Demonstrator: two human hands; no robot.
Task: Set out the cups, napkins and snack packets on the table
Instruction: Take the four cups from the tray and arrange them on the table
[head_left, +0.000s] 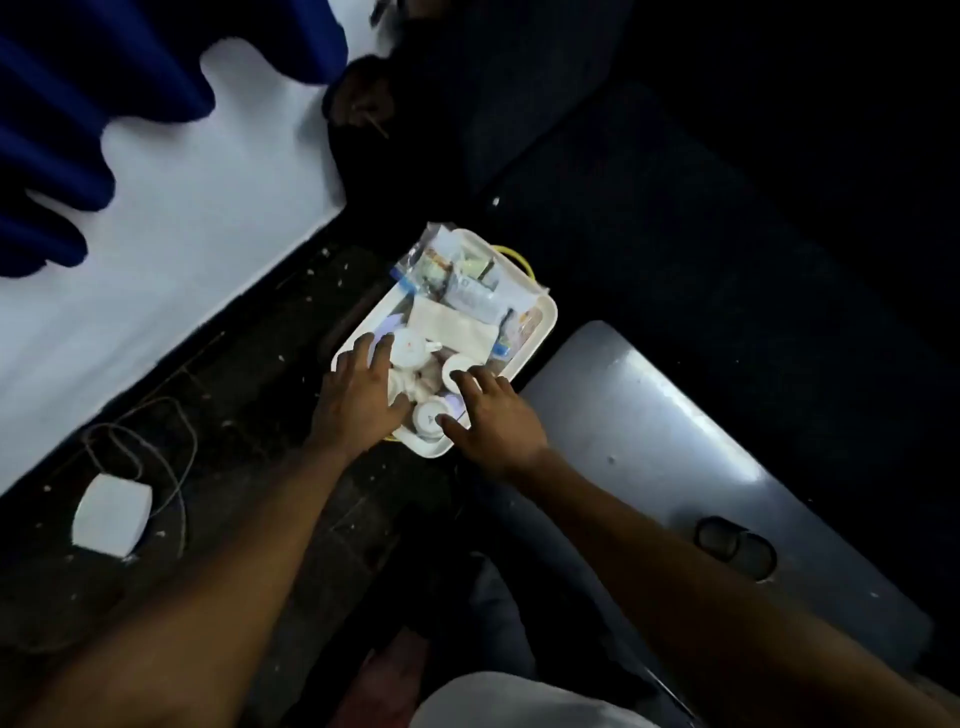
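A white tray (546, 317) lies on the dark floor in the middle of the head view. Its near half holds several small white cups (410, 349). A folded cream napkin (451, 327) sits in the middle of it. At its far end lies a clear bag of snack packets (457, 275). My left hand (358, 397) rests with spread fingers on the tray's near left side, touching the cups. My right hand (493, 415) hovers over the near right side, its fingertips at a cup (430, 415). Neither hand has closed on anything.
A grey table top (675, 441) stands just right of the tray, with a dark pair of round objects (735, 545) on it. A white box (111, 514) and loose cables (156, 436) lie on the floor at the left. A white wall and a blue curtain (78, 104) fill the upper left.
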